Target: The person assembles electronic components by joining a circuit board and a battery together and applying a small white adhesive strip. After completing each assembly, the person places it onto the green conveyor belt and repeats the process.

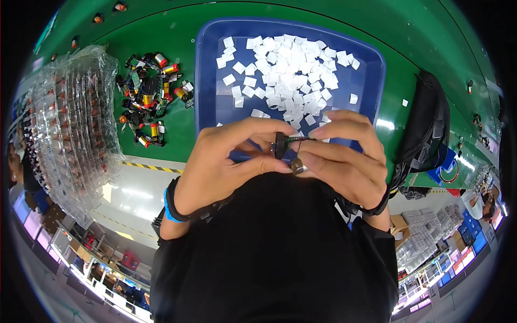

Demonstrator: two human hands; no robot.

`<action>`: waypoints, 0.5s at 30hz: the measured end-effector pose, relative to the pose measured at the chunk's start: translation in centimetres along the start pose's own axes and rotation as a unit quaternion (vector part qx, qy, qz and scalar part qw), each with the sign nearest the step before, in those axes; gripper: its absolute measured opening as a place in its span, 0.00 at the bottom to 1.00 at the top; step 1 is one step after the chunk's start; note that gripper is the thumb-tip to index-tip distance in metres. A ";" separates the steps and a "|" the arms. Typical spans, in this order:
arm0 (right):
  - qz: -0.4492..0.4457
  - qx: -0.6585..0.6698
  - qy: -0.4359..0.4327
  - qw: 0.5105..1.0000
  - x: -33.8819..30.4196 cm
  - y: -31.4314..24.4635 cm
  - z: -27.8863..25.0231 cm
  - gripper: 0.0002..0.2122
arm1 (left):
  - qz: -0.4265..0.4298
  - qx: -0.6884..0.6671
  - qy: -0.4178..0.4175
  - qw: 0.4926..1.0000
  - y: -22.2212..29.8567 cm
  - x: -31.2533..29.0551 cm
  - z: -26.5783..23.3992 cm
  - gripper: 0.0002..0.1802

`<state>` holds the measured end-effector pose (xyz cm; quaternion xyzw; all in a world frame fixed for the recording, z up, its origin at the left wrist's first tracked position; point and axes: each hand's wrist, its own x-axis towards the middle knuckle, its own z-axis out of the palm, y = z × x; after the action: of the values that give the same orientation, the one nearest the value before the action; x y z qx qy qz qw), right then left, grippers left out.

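Over the near edge of a blue tray (207, 81), my two hands hold a small electronic assembly. Between the thumb and fingers of my left hand (231, 148) is its black round part (280, 145). My right hand (347, 159) is closed on a short metallic cylinder (298, 166), which looks like a battery or motor; thin wires (300, 139) run beside it toward the black part. Fingers cover much of both pieces. Many small white square pieces (293, 70) lie scattered and heaped in the tray beyond my hands.
Left of the tray sits a pile of small assemblies (148, 99) with red-and-yellow cylinders on the green table (177, 43). Farther left rises a stack of clear plastic blister trays (75, 129). A black bag (425, 118) lies at the right, with a blue container (442, 168) close by.
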<state>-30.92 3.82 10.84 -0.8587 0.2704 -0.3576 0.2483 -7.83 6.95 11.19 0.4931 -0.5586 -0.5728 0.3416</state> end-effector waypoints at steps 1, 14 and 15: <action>0.001 0.001 0.000 1.000 0.0 -0.1 -0.1 0.11 | -0.042 -0.047 -0.033 0.997 0.2 0.1 -0.4 0.19; 0.006 -0.133 -0.014 0.991 0.5 -2.4 0.1 0.10 | -0.169 -0.313 -0.081 0.931 -0.5 1.1 0.8 0.22; 0.023 -0.138 -0.002 0.990 0.3 -2.5 0.4 0.10 | -0.163 -0.309 -0.075 0.934 -0.5 1.1 1.0 0.21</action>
<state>-29.72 5.58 12.30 -0.8791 0.3359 -0.3094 0.1361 -8.97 6.26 10.39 0.4030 -0.2900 -0.8005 0.3358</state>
